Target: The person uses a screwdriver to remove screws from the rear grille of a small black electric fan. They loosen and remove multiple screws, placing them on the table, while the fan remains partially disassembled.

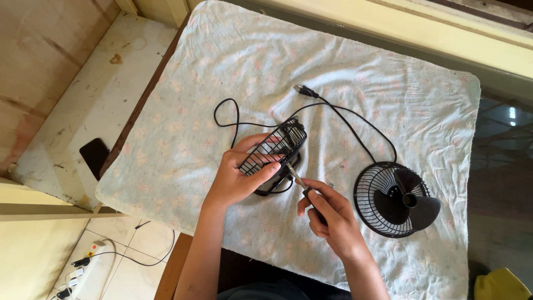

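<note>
2 hands work: left fingers [261, 169] pinching black wire fan grille [275, 147], right fingers [319, 205] clamping screwdriver [297, 179].

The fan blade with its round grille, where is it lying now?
In the head view, the fan blade lies in the round grille on the cloth, at the right, just beyond the right hand.

Black wire fan grille [275, 150], tilted, held above cloth, screwdriver [300, 183] tip touching it
</note>
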